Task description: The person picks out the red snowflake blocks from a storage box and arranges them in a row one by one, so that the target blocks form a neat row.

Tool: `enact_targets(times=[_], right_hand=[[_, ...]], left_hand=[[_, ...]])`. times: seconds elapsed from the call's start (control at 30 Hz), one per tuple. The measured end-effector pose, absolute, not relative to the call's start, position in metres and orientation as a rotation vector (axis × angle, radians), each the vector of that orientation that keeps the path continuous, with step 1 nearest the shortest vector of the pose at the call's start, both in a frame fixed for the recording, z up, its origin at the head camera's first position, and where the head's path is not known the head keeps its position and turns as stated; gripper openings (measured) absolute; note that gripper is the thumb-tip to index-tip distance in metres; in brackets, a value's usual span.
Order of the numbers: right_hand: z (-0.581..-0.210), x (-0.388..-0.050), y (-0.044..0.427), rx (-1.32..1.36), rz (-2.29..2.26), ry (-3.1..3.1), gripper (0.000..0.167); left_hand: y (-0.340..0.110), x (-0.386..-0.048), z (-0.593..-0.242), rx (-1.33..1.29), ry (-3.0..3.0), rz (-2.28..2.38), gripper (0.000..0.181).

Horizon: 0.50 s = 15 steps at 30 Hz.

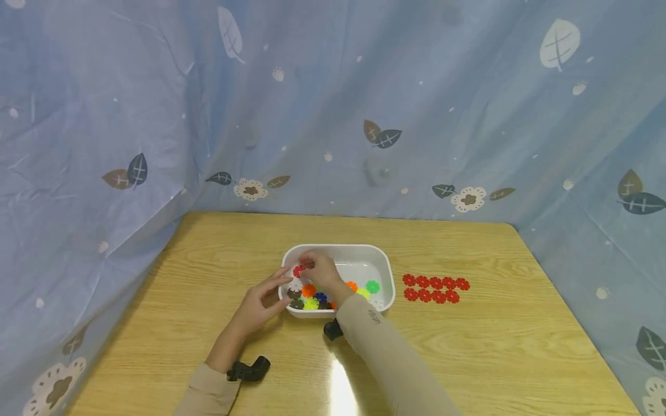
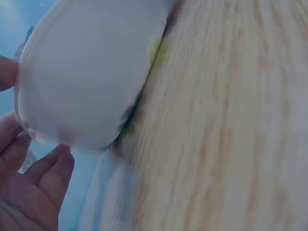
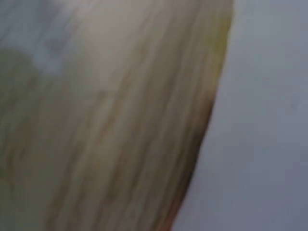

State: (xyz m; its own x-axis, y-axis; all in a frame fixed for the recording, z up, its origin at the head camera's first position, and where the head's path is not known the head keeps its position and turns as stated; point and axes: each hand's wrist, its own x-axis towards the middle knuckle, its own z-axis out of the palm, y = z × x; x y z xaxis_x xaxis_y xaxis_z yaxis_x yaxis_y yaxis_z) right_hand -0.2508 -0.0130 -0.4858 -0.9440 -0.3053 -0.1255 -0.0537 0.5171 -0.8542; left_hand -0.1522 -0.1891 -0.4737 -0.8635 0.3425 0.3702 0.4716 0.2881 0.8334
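A white plastic tray holds a mix of coloured snowflake discs, among them an orange disc and a green disc. My left hand is at the tray's left end, fingers spread and fairly straight; in the left wrist view its fingertips lie close against the tray's outer wall. Inside the tray, my right hand reaches over the left part, fingers bent beside a red snowflake disc. Whether they pinch this disc is hidden. The right wrist view shows no hand, only blurred table and tray wall.
On the wooden table, right of the tray, several red snowflake discs lie flat in two neat rows. A blue patterned curtain hangs behind and along both sides. Black wrist cameras, such as the left one, sit on both wrists.
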Motion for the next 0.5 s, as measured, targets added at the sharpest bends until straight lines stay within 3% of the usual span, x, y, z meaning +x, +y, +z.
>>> enact_targets(times=[0.5], right_hand=[[-0.485, -0.25, -0.026, -0.483, -0.977, 2.765, 0.031]], left_hand=[[-0.189, -0.153, -0.475, -0.777, -2.412, -1.654, 0.037]])
